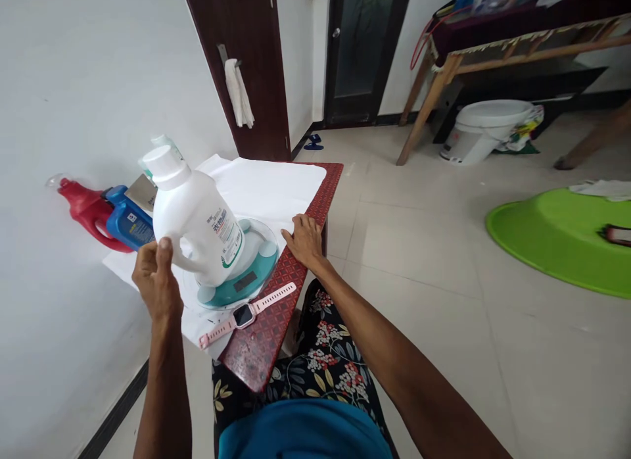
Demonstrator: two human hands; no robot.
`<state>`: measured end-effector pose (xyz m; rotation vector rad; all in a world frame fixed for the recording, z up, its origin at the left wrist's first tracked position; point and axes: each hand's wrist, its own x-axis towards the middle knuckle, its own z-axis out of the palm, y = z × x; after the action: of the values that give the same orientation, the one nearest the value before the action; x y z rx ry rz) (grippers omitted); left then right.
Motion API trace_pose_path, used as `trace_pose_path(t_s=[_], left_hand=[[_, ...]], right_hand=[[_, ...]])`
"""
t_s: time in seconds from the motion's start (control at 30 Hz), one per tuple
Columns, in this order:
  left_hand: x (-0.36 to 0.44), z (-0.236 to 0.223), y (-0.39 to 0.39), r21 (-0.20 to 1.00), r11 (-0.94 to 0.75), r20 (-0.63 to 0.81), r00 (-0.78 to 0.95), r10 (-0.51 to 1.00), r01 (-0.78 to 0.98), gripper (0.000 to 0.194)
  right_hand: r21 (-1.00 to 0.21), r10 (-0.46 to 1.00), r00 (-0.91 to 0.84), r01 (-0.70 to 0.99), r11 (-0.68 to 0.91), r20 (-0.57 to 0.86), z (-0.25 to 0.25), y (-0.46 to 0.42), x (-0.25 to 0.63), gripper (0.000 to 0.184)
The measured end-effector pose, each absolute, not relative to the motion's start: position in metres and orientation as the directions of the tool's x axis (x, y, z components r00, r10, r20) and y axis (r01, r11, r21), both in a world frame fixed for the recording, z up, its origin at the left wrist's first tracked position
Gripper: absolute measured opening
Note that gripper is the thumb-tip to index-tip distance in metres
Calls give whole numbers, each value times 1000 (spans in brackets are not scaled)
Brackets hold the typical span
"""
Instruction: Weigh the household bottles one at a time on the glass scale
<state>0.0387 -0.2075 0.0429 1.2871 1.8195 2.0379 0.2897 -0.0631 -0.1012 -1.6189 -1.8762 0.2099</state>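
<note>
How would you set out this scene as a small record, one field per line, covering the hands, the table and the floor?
Left hand: at the handle of a large white plastic bottle; firmness of grip unclear
Right hand: resting at the edge of a red patterned table
Under bottle: round teal-and-clear scale
Nearest person's lap: pink-strapped watch
Table cover: white sheet
By wall: red plastic jug, blue plastic bottle
Floor: white round bucket

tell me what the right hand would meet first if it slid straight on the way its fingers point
Likely nothing standing on the white sheet: the right hand would pass beside the scale, then perhaps reach the wall; depth is unclear.
</note>
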Motion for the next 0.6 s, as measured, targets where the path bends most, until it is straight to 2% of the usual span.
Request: trace_pose_path(t_s=[0.2,0.43,0.6], left_hand=[[45,28,-252,904,-145,419,-763,493,402,51],[71,33,-255,875,-160,470,-723,507,457,47],[67,35,-241,844,-188,528,-718,454,501,54]], right_hand=[[-526,939,-32,822,220,342,-96,-68,289,36],[-556,926,-38,790,258,376,-101,-68,289,35],[-532,912,-39,801,273,409,-105,-65,289,34]])
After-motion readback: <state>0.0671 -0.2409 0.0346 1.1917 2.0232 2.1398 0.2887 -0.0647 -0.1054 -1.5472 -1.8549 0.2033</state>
